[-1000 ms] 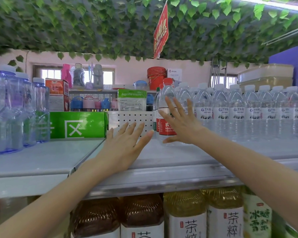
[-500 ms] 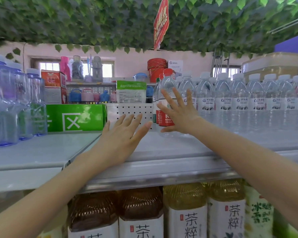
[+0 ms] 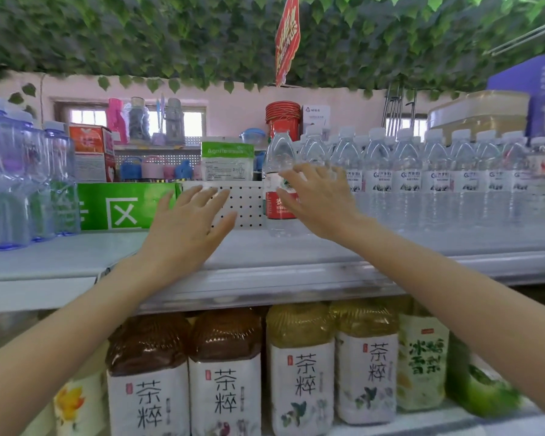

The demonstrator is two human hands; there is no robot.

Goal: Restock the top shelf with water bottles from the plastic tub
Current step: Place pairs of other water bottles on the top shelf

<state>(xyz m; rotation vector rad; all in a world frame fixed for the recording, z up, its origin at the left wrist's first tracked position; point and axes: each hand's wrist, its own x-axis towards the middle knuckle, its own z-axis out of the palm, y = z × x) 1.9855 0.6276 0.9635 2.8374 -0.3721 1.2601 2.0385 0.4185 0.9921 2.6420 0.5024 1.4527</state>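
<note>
Far left on the top shelf [image 3: 296, 272] stand big blue-tinted jugs [image 3: 22, 184], crowded together. Beside them, further back, is a red carton [image 3: 88, 155] whose print is too blurred to read, and in front of it a green box [image 3: 123, 206] with a large white character that looks like "区".

The left hand [image 3: 186, 228] is raised over the shelf's front edge, palm away, fingers straight and spread; its grip holds nothing. Behind its fingertips is a white perforated panel [image 3: 246, 202], and above that stands a green-and-white packet [image 3: 227, 162] reading "Agnite".

Just right of the panel stands a clear bottle with a red label [image 3: 279, 184], upright on the shelf; its white lettering is blurred. The right hand [image 3: 318, 199] is stretched toward it with fingers fanned out and lightly bent, its grip closed on nothing. Its fingertips overlap the label, but I can't tell if they touch.

From there to the right runs a tight row of water bottles [image 3: 406, 180], white caps, white labels with a blue logo, text unreadable.

Overhead a red hanging sign [image 3: 287, 36] with gold characters dangles from the leafy ceiling. On the shelf below are tea bottles [image 3: 227, 372] labelled "茶粹", and further right one bottle [image 3: 422, 363] marked "冰糖雪梨".
</note>
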